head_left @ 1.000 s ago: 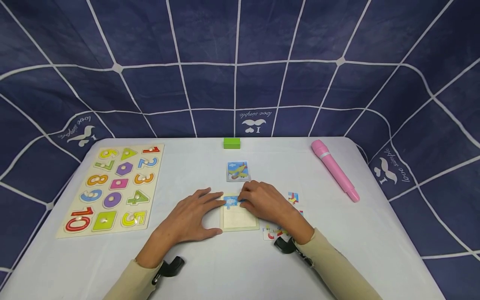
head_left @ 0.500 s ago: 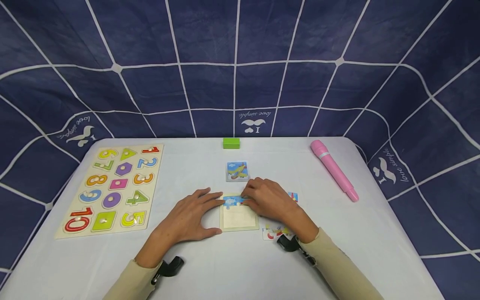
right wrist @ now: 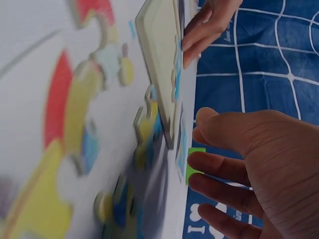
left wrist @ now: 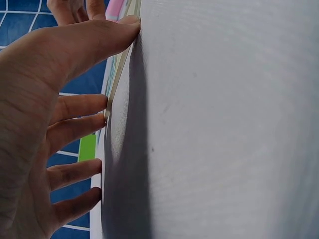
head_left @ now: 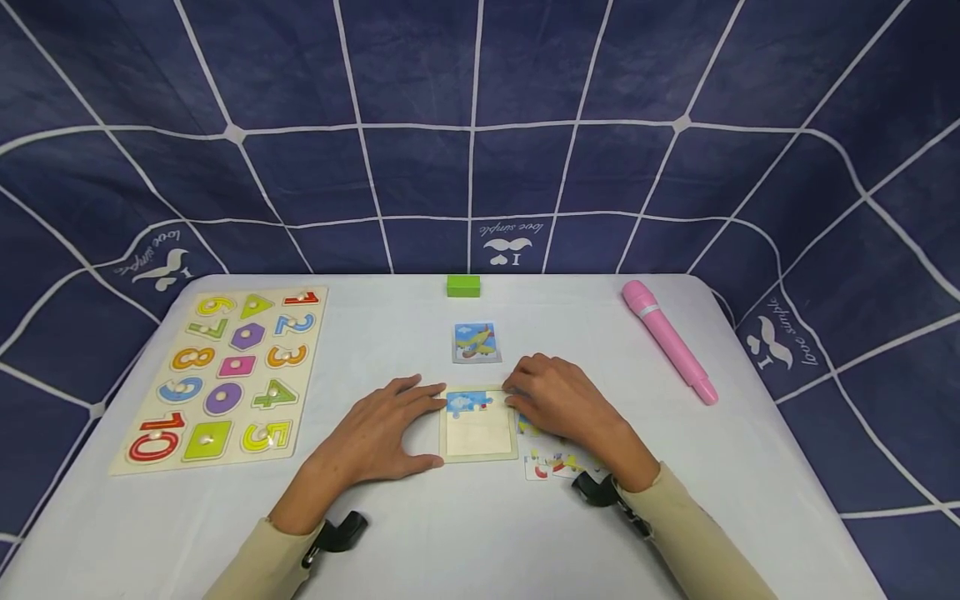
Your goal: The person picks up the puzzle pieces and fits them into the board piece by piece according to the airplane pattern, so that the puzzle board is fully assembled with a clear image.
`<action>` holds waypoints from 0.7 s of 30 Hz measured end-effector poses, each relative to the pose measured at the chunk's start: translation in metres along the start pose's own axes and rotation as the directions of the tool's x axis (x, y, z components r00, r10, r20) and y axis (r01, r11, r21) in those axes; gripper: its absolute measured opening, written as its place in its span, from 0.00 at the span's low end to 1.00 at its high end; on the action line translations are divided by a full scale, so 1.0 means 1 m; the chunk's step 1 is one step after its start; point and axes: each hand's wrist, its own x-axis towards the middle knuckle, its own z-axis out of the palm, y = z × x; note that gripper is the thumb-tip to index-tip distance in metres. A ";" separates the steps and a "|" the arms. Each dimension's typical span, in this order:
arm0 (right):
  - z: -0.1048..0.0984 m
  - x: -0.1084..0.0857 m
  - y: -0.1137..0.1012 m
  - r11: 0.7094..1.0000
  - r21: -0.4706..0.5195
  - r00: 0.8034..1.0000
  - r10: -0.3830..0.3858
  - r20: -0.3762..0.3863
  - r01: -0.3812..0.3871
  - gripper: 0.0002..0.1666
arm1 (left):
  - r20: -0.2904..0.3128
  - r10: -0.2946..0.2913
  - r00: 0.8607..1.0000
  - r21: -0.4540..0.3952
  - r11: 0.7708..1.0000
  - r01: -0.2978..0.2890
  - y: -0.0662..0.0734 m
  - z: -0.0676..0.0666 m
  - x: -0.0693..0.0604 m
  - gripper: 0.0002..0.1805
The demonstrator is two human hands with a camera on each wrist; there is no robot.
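In the head view a shallow square puzzle tray (head_left: 480, 437) lies on the table, with joined blue sky pieces (head_left: 467, 402) along its top left. The left hand (head_left: 382, 432) spreads around the tray's left side, fingertips at its upper left edge and thumb at the lower left corner. Relaxed fingers of the right hand (head_left: 566, 400) are at the upper right corner; the right wrist view shows no piece in that hand (right wrist: 264, 169). Loose pieces (head_left: 558, 464) lie right of the tray, partly hidden by the right hand and forearm.
Behind the tray lies an airplane picture (head_left: 476, 342), with a green block (head_left: 463, 287) at the back edge. A number and shape board (head_left: 251, 417) is at the left. The pink microphone-shaped toy (head_left: 670, 342) lies at the right.
The right hand has moved right, off the blue pieces to the tray's corner, uncovering more of the joined row. The left hand has stayed in place.
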 end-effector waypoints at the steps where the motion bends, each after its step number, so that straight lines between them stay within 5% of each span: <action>1: -0.001 -0.002 0.001 1.000 -0.002 1.000 0.003 -0.004 -0.003 0.11 | 0.000 0.001 1.000 0.000 1.000 -0.001 0.000 0.000 0.000 0.45; 21: -0.010 -0.032 0.022 0.993 -0.003 0.993 0.118 0.003 -0.118 0.15 | -0.009 0.018 1.000 -0.010 1.000 -0.018 0.001 -0.001 0.000 0.43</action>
